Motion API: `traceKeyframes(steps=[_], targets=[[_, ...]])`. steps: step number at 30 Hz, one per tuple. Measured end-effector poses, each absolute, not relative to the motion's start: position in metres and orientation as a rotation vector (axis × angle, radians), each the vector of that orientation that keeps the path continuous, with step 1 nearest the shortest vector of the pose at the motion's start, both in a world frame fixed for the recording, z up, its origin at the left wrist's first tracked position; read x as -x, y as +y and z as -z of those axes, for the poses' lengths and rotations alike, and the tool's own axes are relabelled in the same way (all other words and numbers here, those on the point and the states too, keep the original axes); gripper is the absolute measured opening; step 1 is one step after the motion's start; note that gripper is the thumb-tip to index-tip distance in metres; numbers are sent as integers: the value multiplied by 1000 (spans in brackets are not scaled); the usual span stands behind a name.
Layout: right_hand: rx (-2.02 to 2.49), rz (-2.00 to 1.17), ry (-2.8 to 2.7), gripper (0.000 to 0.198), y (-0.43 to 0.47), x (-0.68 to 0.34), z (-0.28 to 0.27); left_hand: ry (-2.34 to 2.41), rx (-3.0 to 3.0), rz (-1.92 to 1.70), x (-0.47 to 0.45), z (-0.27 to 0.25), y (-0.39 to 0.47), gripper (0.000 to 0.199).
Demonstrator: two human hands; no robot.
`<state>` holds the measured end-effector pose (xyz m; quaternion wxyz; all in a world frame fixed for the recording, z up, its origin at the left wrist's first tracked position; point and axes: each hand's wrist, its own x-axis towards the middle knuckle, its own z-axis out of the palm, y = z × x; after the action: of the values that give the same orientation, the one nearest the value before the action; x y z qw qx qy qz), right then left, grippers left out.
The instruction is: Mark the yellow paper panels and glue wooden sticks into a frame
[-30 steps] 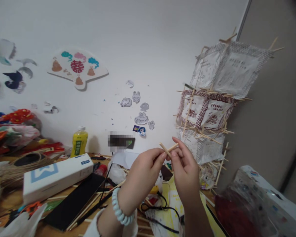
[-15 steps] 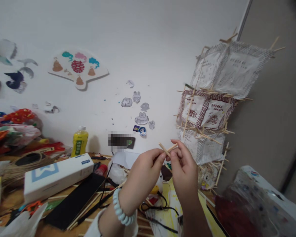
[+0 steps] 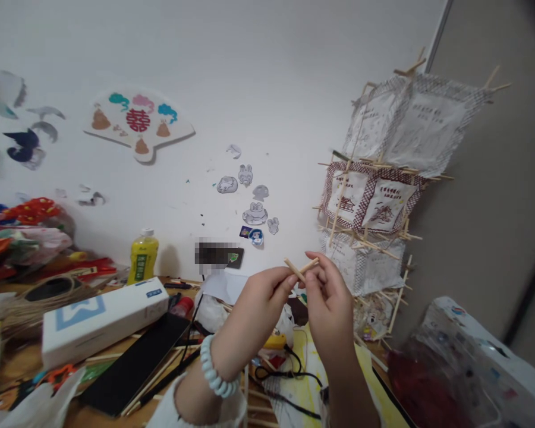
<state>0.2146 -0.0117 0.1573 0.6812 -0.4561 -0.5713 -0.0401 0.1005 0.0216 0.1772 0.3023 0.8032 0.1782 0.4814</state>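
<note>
Two thin wooden sticks cross each other in an X between my fingertips, above the cluttered table. My left hand, with a pale blue coil band on its wrist, pinches the sticks from the left. From the right, my right hand has thumb and fingers closed on them near the crossing. The lower ends of the sticks are hidden behind my fingers. Just behind my right hand stands a tiered lantern of wooden sticks and printed paper panels, leaning against the wall.
On the table lie a long white box, a black flat case, loose sticks and black cables. A yellow drink bottle stands by the wall. Twine sits at left, a clear plastic bag at right.
The view has shifted very slightly. Both hands keep their pinch on the crossed sticks, which have barely moved.
</note>
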Motion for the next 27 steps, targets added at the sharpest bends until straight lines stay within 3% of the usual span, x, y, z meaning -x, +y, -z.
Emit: traceKeyframes(steps=[11,27], targets=[[1067,54,-1287,35,-12,-216,-158,539,-2163,-1330,-105,-172,23,26],[1061,106,-1276,22,-11,-214,-157,519,-2091,-1295,-106,-171,24,26]])
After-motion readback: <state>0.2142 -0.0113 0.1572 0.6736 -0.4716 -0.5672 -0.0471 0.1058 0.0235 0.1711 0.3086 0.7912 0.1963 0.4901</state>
